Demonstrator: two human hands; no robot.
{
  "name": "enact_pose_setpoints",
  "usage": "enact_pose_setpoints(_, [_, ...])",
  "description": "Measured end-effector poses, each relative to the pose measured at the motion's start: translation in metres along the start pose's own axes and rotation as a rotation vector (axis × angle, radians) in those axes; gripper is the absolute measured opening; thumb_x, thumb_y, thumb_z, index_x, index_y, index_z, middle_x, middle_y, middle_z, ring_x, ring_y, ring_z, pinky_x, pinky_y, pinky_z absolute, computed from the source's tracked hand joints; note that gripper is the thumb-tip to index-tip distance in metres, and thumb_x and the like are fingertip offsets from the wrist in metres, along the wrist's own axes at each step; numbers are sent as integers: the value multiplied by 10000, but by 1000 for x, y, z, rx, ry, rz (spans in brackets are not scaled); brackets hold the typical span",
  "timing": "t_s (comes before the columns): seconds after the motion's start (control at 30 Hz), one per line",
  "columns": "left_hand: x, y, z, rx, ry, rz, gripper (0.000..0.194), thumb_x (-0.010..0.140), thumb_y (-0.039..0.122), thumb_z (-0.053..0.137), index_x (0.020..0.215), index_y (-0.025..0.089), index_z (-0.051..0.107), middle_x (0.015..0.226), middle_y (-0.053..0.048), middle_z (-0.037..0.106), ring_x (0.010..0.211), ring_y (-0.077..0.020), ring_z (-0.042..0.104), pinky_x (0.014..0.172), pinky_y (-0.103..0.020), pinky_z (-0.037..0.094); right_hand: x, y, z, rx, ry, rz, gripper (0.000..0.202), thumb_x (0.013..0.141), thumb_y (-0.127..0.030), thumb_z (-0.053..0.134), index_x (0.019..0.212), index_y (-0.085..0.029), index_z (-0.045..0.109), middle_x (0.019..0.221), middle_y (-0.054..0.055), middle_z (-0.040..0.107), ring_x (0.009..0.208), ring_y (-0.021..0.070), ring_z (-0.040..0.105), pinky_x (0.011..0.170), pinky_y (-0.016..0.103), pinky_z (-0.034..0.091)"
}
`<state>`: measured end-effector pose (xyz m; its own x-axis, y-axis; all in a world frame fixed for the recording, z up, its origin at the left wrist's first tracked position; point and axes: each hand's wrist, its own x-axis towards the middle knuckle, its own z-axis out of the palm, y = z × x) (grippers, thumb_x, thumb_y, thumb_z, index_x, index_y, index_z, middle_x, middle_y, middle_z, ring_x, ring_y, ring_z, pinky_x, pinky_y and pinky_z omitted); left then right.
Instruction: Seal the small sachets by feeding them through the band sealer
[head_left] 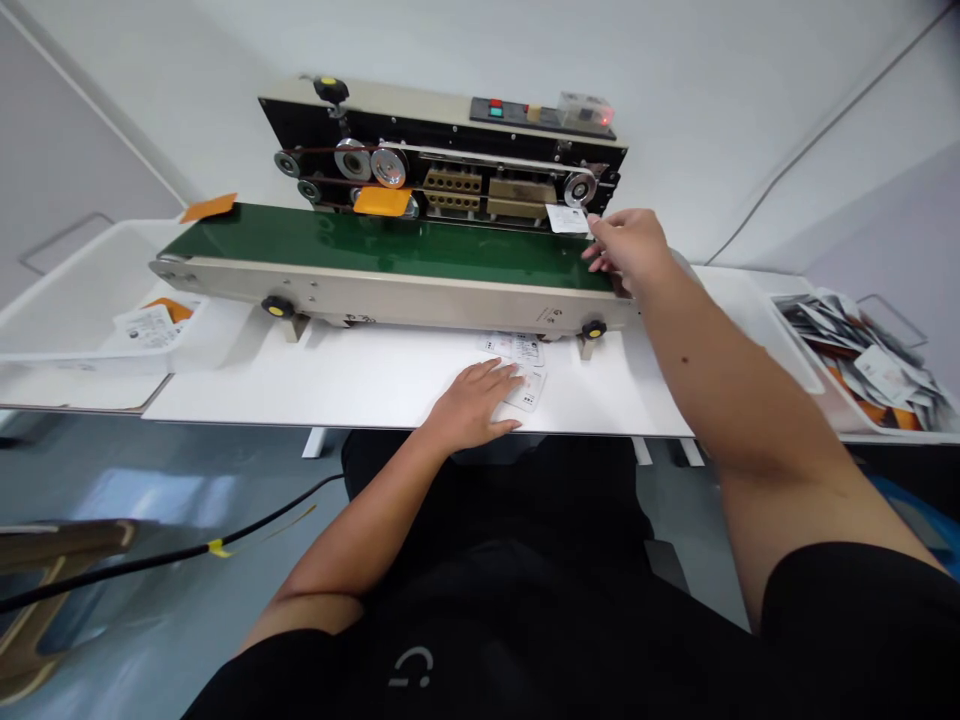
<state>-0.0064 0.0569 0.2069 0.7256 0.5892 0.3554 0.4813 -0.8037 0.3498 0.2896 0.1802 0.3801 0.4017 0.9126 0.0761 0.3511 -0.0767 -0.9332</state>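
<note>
Pinching white packet (566, 218) by its edge, right hand (636, 243) | machine (450, 130) left of grip | left hand (471, 405) spread flat (loose packets (531, 391) under it) | risk: slanted pinch could skew packet, jamming it

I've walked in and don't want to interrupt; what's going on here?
A person's right hand holds a white packet at the right end of the machine, over the green belt. The left hand rests on packets on the table. An orange packet sits farther left; the left bin and right bin also hold packets.
</note>
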Motion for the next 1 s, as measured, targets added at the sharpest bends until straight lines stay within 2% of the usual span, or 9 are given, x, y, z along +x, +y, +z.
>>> enact_pose_setpoints(0.13, [1, -1, -5, -47, -83, 54, 731, 936, 478, 801, 1587, 302, 521, 1553, -82, 619, 1552, -341, 454, 1320, -606, 266, -57, 19, 5, -59, 200, -351, 190, 982, -388, 673, 944, -202, 666, 707, -21, 612, 622, 97, 559, 583, 198, 419])
enact_pose_setpoints(0.23, [0, -2, -10, -112, -111, 183, 676, 883, 489, 860, 1498, 350, 618, 1453, -65, 695, 1499, -326, 525, 1320, -604, 266, -111, 55, 13, -48, 105, -435, 177, 959, -401, 649, 965, -235, 710, 773, -5, 664, 692, 149, 619, 640, 251, 484])
enact_pose_setpoints(0.33, [-2, -1, -12, -106, -114, 268, 533, 883, 399, 872, 1387, 363, 701, 1437, -58, 702, 1466, -326, 559, 1307, -603, 298, -156, 99, 21, -182, -44, -400, 186, 942, -408, 639, 976, -260, 746, 833, 26, 727, 730, 203, 663, 704, 336, 542])
enact_pose_setpoints(0.43, [-3, 2, -10, -61, -141, 312, 505, 930, 347, 823, 1412, 344, 674, 1580, -70, 592, 1529, -330, 489, 1287, -587, 348, -183, 136, 25, -322, -137, -391, 214, 938, -405, 626, 1030, -278, 772, 918, 60, 770, 828, 266, 696, 820, 440, 585])
enact_pose_setpoints(0.53, [-2, 5, -6, -33, -165, 292, 594, 970, 384, 774, 1522, 284, 575, 1604, -127, 559, 1536, -344, 475, 1256, -579, 393, -197, 156, 23, -403, -190, -494, 288, 936, -404, 640, 1141, -268, 790, 1103, 105, 790, 1061, 347, 691, 997, 555, 561])
enact_pose_setpoints(0.63, [0, 5, -5, -73, -118, 253, 583, 997, 459, 730, 1517, 244, 578, 1469, -148, 668, 1417, -337, 589, 1197, -538, 462, -211, 161, 21, -376, -290, -517, 402, 984, -446, 612, 1325, -281, 747, 1195, 116, 778, 1122, 354, 687, 1027, 578, 559])
enact_pose_setpoints(0.8, [-1, 0, -7, -255, 67, 216, 263, 1085, 415, 596, 1165, 238, 773, 1149, -101, 791, 1105, -242, 725, 1007, -423, 569, -229, 153, 32, -277, -488, -590, 625, 946, -513, 706, 1525, -296, 615, 1432, 121, 690, 1317, 353, 642, 1119, 579, 527])
enact_pose_setpoints(0.9, [-5, -2, -9, -327, 189, 173, 235, 1075, 404, 624, 1056, 232, 783, 1014, -78, 797, 975, -212, 730, 935, -404, 581, -226, 144, 41, -279, -492, -644, 435, 989, -395, 649, 1407, -289, 711, 1352, 102, 742, 1230, 331, 675, 1090, 572, 534])
enact_pose_setpoints(1.0, [-8, -1, -11, -370, 252, 81, 299, 1013, 462, 713, 1189, 223, 747, 1085, -95, 768, 962, -207, 706, 839, -358, 606, -208, 129, 38, -260, -429, -623, 262, 994, -277, 590, 1114, -276, 823, 1147, 76, 808, 1090, 297, 708, 1025, 527, 554])
